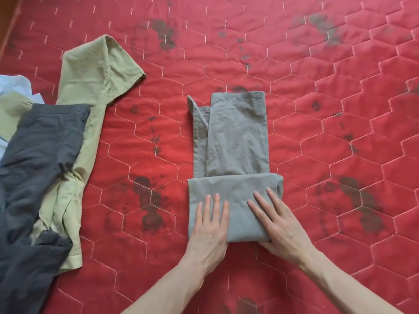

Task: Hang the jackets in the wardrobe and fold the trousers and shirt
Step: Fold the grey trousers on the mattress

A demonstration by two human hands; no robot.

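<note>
Grey-green trousers [235, 137] lie on the red quilted bed cover [317, 98], folded into a narrow strip with the near end turned over into a flat band. My left hand [209, 225] presses flat on the left half of that band, fingers straight. My right hand [277, 220] lies flat on the right half, fingers spread and angled up to the left. At the left edge of the view, a light green garment [95, 82] lies spread out, with a dark grey garment [38, 168] crumpled partly over it.
A pale blue piece of cloth [17, 85] shows at the far left edge behind the green garment. The red cover carries dark flower prints and hexagon stitching. A wooden strip [9, 26] runs along the top left corner.
</note>
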